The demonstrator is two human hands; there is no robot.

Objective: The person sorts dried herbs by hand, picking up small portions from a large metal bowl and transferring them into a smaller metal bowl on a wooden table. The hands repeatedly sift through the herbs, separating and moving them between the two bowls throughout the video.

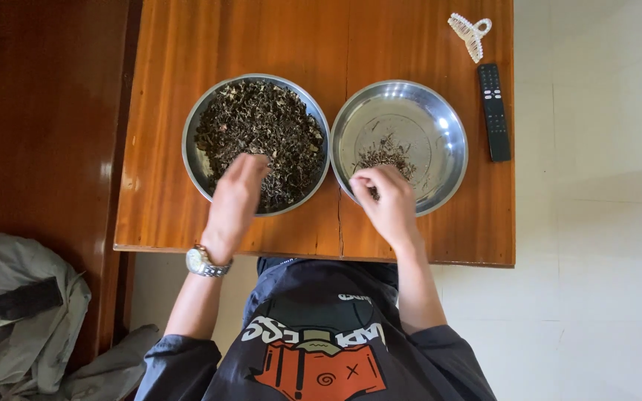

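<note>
On the table (165, 148), the left hand (235, 197) lies loosely open in the full bowl (195, 160) of dried leaves (261, 122); the right hand (388, 200) pinches bits over the near-empty bowl (447, 134).

A home: wooden table (425, 223), remote control (493, 111), hair clip (471, 32).

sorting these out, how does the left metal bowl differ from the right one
The left bowl is heaped with dark dried leaves; the right bowl is mostly bare, holding only a few scraps. The left hand lies in the left bowl; the right hand is over the right bowl's near edge. Both are round, shiny steel.
</note>
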